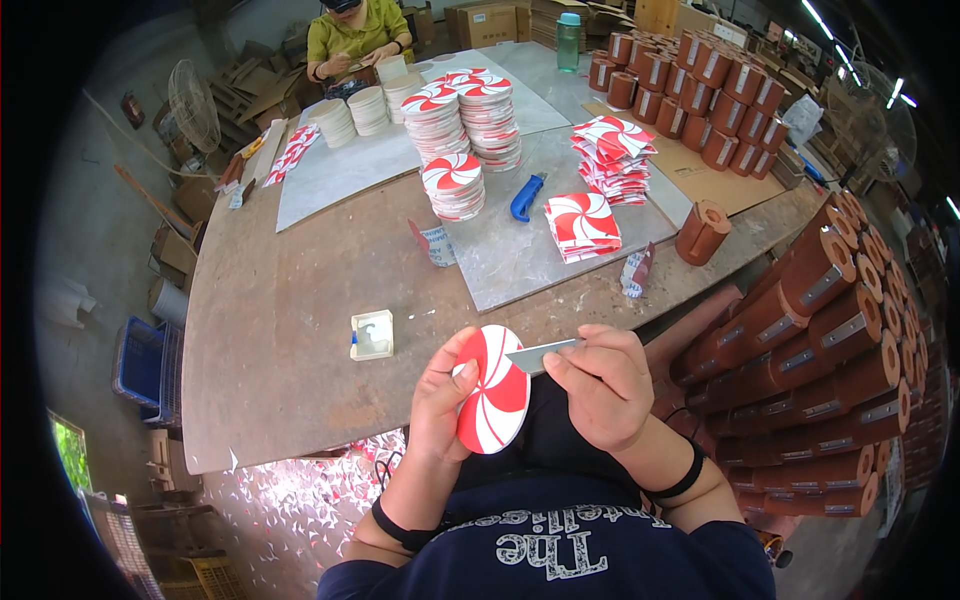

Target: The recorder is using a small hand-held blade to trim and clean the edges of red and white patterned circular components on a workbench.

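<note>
Between the thumb and fingers of my left hand [432, 408], a round disc [497, 402] with a red-and-white swirl pattern is held up over my lap. My right hand [610, 388] pinches a flat grey metal blade [540, 355], and its far end meets the disc's upper right edge. On the table ahead stand a short stack of round swirl discs [453, 188] and two taller stacks [434, 118] behind it. Square swirl-printed pieces [583, 226] lie piled to the right. A blue utility knife [527, 197] rests between the piles.
A small square dish [372, 335] sits near the table's front. Two sandpaper scraps [637, 270] lie by the grey board [515, 285]. Brown cylinders [800, 330] are stacked at right, more at back right. Across the table, a person [355, 45] works. Trimmings [290, 510] litter the floor.
</note>
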{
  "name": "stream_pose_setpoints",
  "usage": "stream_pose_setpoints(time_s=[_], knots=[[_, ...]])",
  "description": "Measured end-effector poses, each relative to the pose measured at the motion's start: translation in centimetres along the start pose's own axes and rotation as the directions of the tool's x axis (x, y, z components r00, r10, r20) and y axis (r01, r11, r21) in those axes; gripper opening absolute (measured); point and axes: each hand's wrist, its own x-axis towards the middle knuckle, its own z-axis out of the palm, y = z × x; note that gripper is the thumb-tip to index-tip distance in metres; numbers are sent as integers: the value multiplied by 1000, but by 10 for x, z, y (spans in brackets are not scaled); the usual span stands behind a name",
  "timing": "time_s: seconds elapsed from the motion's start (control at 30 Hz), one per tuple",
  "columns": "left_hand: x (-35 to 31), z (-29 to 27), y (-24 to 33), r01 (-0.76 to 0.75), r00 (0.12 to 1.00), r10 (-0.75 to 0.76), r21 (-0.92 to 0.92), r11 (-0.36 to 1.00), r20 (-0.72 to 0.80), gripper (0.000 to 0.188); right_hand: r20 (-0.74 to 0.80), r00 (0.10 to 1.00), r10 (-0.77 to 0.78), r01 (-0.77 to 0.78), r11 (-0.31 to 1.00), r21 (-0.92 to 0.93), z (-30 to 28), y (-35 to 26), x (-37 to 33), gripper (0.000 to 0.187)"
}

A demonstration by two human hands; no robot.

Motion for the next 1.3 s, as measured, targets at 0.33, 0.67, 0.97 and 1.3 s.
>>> stream_pose_setpoints(time_s=[0.33,0.67,0.97,1.3], knots=[[1,0,1,-22,999,22,-3,1000,-24,39,14,1000,12,-14,996,90,-4,-8,2,24],[0,4,4,-25,999,25,26,999,24,40,-13,999,50,-49,998,50,-5,-3,2,24],[-2,6,4,-14,1000,14,26,1000,-1,38,-1,1000,17,-17,997,75,-5,-5,3,24],[0,5,4,-12,1000,12,-14,1000,12,38,12,1000,25,-26,991,132,-8,-10,5,25]])
